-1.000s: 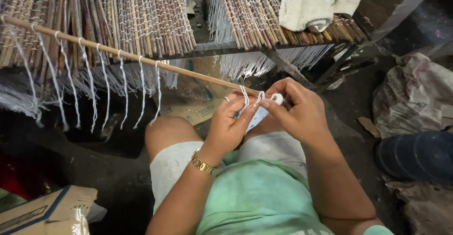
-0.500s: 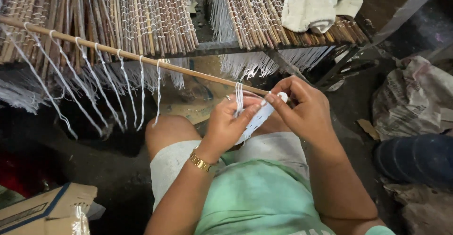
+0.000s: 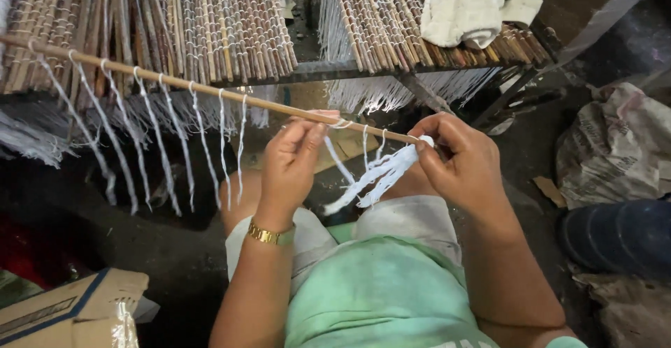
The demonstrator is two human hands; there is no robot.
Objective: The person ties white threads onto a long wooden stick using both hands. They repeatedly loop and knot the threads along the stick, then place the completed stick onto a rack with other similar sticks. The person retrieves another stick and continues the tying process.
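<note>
Head view: the left hand (image 3: 293, 163) pinches a thin wooden stick (image 3: 210, 89) with fingers pressed together. The right hand (image 3: 465, 159) grips the stick end and a bundle of white strings (image 3: 374, 177). The stick slants across the lap, more strings hanging from it, before racks of stick mats (image 3: 231, 26).

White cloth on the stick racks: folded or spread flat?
Neither: the white cloth lies crumpled in a loose heap across the stick rack.
</note>
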